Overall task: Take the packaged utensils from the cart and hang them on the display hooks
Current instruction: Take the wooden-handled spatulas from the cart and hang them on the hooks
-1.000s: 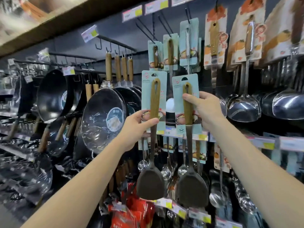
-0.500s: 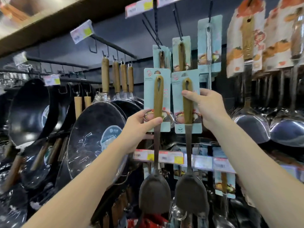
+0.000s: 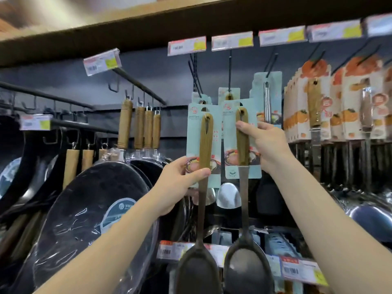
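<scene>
Your left hand (image 3: 176, 185) pinches the left spatula (image 3: 205, 141) low on its handle, and your right hand (image 3: 267, 145) pinches the right spatula (image 3: 242, 137) mid-handle. Both are just below the display hooks (image 3: 230, 71). Raise one card first and thread its hole over a hook tip.

The left hand (image 3: 176, 183) pinches the lower handle of a dark spatula with a brown wood-grain handle on a pale blue card (image 3: 205, 141). The right hand (image 3: 267, 143) holds a second carded spatula (image 3: 242, 141) of the same kind just beside it, slightly higher. Both cards are raised in front of black wire display hooks (image 3: 230, 68) that carry similar blue cards. Plastic-wrapped black woks (image 3: 89, 209) hang to the left, and orange-and-white packaged utensils (image 3: 314, 102) to the right.
</scene>
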A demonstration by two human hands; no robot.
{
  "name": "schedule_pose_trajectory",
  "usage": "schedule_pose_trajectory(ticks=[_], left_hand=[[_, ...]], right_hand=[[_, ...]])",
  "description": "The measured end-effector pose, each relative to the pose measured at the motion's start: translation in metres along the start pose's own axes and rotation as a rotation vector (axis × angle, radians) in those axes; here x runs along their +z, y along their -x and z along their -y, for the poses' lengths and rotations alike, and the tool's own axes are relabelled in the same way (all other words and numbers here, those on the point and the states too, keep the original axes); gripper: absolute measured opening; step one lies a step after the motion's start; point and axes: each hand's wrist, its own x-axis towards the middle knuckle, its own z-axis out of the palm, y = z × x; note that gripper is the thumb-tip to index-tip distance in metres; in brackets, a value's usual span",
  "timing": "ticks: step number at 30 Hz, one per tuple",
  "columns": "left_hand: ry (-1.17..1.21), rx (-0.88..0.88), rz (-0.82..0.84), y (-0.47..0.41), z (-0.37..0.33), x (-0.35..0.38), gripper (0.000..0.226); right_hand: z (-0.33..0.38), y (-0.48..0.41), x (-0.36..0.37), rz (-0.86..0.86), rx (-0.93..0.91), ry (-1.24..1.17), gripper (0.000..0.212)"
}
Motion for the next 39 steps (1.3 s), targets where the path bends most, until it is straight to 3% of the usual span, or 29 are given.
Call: schedule_pose_trajectory(ticks=[2,6,12,16,24,32,39], left_hand=[[0.012,0.01,0.019,-0.008,-0.002,-0.003,0.019],[0.046,0.03,0.037,-0.019,-0.005,-0.009,0.02],[0.069,0.015,0.039,-0.033,-0.002,-0.018,0.017],[0.086,0.011,0.054,-0.036,-0.004,-0.02,0.024],[0.136,0.022,0.081,-0.043,-0.006,-0.023,0.021],[0.147,0.028,0.054,-0.048,-0.011,-0.024,0.027],[0.12,0.027,0.105,-0.046,-0.012,-0.024,0.015]], right_hand=[[0.009,-0.006,0.005,-0.022,-0.014,0.005,0.014],[0.027,-0.016,0.018,-0.05,-0.039,-0.037,0.031],[0.043,-0.042,0.035,-0.042,-0.051,-0.03,0.024],[0.049,-0.056,0.043,-0.033,-0.039,-0.011,0.034],[0.056,-0.087,0.051,-0.039,-0.099,-0.046,0.027],[0.06,-0.098,0.051,-0.041,-0.1,-0.033,0.034],[0.06,-0.101,0.052,-0.073,-0.089,-0.007,0.035]])
